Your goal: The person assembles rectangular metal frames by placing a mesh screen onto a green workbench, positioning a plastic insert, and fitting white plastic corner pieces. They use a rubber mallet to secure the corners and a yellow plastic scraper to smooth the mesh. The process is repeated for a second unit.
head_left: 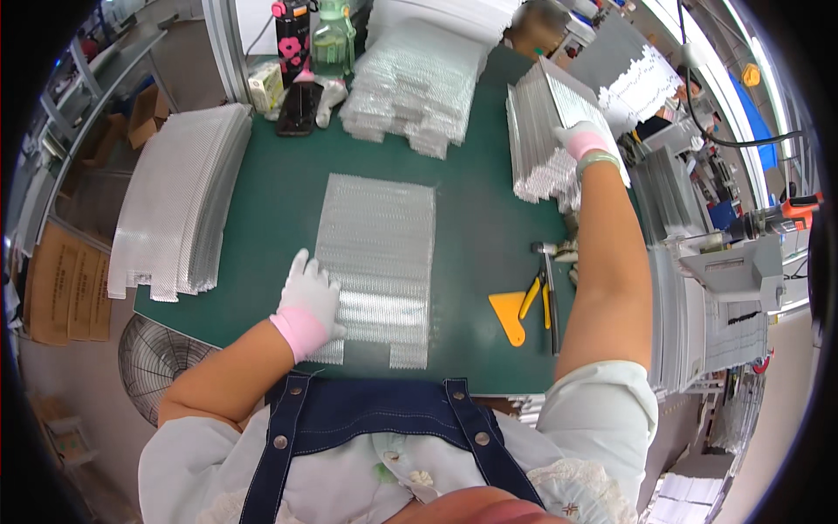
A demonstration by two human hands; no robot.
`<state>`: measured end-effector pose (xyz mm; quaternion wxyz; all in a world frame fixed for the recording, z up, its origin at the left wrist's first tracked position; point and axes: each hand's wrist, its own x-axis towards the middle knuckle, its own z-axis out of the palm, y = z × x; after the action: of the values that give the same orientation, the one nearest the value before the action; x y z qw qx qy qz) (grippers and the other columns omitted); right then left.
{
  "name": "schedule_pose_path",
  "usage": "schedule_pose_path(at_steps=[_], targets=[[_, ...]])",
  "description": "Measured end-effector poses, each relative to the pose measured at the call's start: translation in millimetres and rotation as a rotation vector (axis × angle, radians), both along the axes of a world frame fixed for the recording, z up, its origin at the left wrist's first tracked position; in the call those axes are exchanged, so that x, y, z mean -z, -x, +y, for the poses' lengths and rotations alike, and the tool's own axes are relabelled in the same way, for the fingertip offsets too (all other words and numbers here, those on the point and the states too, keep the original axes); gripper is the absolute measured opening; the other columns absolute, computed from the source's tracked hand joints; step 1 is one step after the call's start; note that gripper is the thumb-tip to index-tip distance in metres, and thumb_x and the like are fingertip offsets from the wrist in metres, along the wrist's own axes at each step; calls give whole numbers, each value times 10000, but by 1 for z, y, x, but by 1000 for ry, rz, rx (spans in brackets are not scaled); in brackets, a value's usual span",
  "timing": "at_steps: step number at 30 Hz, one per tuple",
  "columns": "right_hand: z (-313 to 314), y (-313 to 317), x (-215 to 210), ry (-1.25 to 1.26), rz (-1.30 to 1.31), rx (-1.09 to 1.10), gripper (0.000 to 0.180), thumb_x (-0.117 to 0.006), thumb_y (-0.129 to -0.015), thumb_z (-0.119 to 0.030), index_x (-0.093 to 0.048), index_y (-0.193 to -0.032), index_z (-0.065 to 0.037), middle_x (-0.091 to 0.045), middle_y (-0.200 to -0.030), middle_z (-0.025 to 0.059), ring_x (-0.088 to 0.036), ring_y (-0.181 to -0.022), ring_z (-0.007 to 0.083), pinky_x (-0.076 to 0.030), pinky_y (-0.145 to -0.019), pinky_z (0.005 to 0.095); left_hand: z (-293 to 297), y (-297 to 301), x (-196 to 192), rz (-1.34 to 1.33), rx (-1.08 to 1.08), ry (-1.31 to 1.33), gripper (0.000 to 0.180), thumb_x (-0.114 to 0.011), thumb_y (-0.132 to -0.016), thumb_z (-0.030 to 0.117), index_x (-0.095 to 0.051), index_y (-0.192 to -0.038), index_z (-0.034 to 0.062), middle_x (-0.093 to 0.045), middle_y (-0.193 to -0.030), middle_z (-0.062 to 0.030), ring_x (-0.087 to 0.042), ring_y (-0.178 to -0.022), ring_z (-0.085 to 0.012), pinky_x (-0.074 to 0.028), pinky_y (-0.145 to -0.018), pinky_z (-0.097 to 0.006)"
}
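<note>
A silver, finely ribbed metal sheet (375, 253) lies flat on the green tabletop in front of me, with a notch in its near edge. My left hand (307, 306), in a white glove with a pink cuff, rests on its near left edge with the fingers spread. At the far right, my right hand (582, 140), gloved the same way, reaches to a stack of similar sheets (532, 144). Its fingers close at the edge of a tilted top sheet (576, 96); the fingertips are partly hidden.
More sheets are stacked at the left (179, 192) and far middle (419, 79). A phone (299, 108), black flask (292, 39) and green bottle (332, 44) stand far left. Yellow-handled pliers (531, 297), a hammer (548, 288) and an orange scraper (508, 316) lie at right. A fan (161, 362) stands below.
</note>
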<state>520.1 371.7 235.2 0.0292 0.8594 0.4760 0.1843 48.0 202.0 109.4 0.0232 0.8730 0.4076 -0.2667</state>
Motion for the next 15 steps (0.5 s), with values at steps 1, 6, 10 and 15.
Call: schedule_pose_path(at_steps=[1, 6, 10, 15], targets=[[10, -13, -14, 86, 40, 7, 500, -579, -894, -358, -620, -1315, -92, -660, -1235, 202, -626, -1181, 342, -482, -1012, 425, -1, 1, 2, -23, 7, -13, 840, -658, -763, 675, -583, -1339, 68, -540, -1397, -175, -373, -1414, -334, -79, -1229, -517], [0, 26, -56, -57, -92, -166, 456, -474, -947, -186, -551, -1395, -227, -643, -1273, 183, -614, -1197, 358, -477, -1009, 483, -2, 3, -2, -23, -1, 2, 819, -672, -762, 671, -617, -1287, 45, -587, -1322, -176, -409, -1383, -320, -93, -1227, -511], [-35, 20, -100, -206, -336, -39, 462, -470, -947, -177, -514, -1403, -242, -592, -1331, 168, -638, -1138, 351, -526, -914, 532, 5, -9, -10, 56, 68, 21, 799, -678, -751, 669, -647, -1237, 36, -630, -1232, -170, -453, -1328, -315, -105, -1222, -509], [-103, 102, -86, -453, -594, -405, 474, -572, -864, -116, -558, -1327, -217, -648, -1112, 87, -688, -893, 276, -575, -680, 361, 15, 3, -35, -115, 27, 71, 863, -712, -700, 665, -634, -1220, -20, -655, -1143, -189, -517, -1239, -311, -173, -1199, -518]])
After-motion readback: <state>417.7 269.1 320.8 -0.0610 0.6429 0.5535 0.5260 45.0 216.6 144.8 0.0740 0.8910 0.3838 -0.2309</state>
